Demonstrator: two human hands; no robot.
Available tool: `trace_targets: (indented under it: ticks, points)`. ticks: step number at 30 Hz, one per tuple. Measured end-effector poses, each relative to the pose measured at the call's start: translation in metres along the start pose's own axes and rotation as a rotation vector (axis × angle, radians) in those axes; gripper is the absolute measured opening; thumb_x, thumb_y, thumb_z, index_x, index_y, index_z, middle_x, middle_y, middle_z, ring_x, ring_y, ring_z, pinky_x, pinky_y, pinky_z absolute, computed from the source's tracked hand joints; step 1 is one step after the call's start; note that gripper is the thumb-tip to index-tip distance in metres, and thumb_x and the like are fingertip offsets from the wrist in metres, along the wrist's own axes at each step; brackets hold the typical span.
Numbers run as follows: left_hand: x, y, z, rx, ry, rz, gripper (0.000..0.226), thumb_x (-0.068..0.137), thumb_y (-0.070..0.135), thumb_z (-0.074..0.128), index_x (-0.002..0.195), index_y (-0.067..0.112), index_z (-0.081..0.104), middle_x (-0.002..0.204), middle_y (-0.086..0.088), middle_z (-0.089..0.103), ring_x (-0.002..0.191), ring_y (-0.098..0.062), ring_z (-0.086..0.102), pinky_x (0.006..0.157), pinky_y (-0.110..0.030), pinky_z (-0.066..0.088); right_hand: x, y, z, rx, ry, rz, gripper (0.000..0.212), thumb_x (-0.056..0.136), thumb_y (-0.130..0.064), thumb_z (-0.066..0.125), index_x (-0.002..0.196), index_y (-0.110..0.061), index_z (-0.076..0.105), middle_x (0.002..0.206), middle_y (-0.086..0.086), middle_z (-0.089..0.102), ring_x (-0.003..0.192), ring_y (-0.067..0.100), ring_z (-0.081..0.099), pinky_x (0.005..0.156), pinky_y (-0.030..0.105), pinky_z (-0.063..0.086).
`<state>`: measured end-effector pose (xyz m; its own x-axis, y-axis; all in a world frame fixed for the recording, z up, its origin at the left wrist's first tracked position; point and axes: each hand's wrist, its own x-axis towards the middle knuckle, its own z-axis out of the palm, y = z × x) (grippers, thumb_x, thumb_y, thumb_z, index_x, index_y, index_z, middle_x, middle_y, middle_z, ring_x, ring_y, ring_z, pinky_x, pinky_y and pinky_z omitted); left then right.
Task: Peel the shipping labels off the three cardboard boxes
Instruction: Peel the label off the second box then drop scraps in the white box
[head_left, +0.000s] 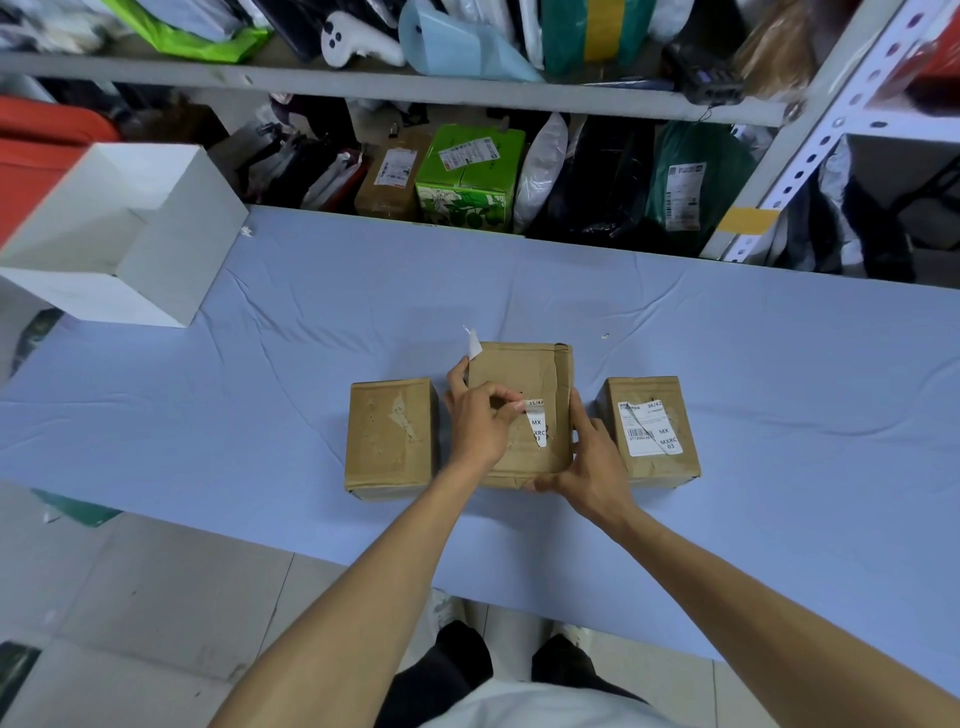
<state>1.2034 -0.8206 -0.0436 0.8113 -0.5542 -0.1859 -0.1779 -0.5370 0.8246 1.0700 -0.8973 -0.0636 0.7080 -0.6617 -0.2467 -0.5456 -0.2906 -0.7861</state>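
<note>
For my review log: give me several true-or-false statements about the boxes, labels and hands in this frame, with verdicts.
1. The left box carries a whole label. False: only torn residue shows on its top.
2. The left hand pinches the label on the middle box. True.
3. The right hand lies flat on the table, away from the boxes. False: it holds the middle box at its right side and near edge.
4. The right box has its own sticker mostly in place. True.
5. The white open box sits to the right of the three cardboard boxes. False: the white open box is at the table's far left.
</note>
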Motion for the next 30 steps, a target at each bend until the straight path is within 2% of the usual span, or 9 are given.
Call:
trace_targets:
  ticks: [4,14,18,23,27,30]
  points:
    - [0.0,0.0,0.0,-0.005,-0.008,-0.004,0.004,0.08,0.019,0.075,0.081,0.018,0.071,0.152,0.0,0.02,0.136,-0.023,0.022,0.098,-0.013,0.016,0.0,-0.001,0.001,0.0,0.002,0.006,0.135,0.043,-0.024,0.092,0.151,-0.036,0.011,0.105,0.006,0.048,0.093,0.02,0.049,0.082,0.042,0.051]
    - [-0.003,0.001,-0.002,-0.031,-0.037,0.018,0.009,0.081,0.022,0.075,0.076,0.024,0.067,0.153,0.001,0.017,0.138,-0.02,0.021,0.099,-0.013,0.018,-0.003,0.001,0.002,0.003,0.016,0.015,0.137,0.041,-0.027,0.091,0.15,-0.037,0.009,0.102,0.003,0.047,0.092,0.018,0.05,0.081,0.041,0.052]
    - [-0.002,-0.001,-0.004,-0.044,-0.042,0.032,0.008,0.081,0.022,0.075,0.077,0.024,0.068,0.152,0.0,0.018,0.139,-0.021,0.022,0.102,-0.018,0.019,-0.003,0.002,0.002,-0.009,0.016,0.002,0.136,0.043,-0.027,0.091,0.151,-0.035,0.009,0.104,0.004,0.048,0.094,0.019,0.05,0.082,0.042,0.052]
    - [-0.005,-0.005,-0.008,-0.111,-0.029,0.069,0.005,0.08,0.019,0.075,0.078,0.019,0.071,0.152,0.0,0.019,0.143,-0.017,0.017,0.107,-0.018,0.015,-0.009,0.001,0.004,-0.037,0.043,-0.031,0.136,0.049,-0.027,0.09,0.151,-0.035,0.002,0.113,0.004,0.044,0.098,0.021,0.051,0.085,0.042,0.052]
    - [-0.008,-0.008,-0.013,-0.146,-0.014,0.111,0.005,0.079,0.015,0.076,0.077,0.017,0.072,0.151,0.002,0.021,0.143,-0.015,0.021,0.11,-0.018,0.015,-0.012,0.002,0.006,-0.091,0.07,-0.081,0.137,0.05,-0.029,0.091,0.152,-0.031,0.0,0.119,0.008,0.041,0.102,0.024,0.05,0.089,0.042,0.05]
    - [-0.011,-0.006,-0.015,-0.149,-0.024,0.118,0.007,0.079,0.016,0.076,0.075,0.019,0.071,0.151,0.002,0.021,0.143,-0.016,0.021,0.116,-0.024,0.017,-0.012,0.002,0.005,-0.094,0.059,-0.091,0.138,0.05,-0.029,0.091,0.152,-0.031,-0.001,0.122,0.009,0.041,0.105,0.024,0.05,0.091,0.043,0.049]
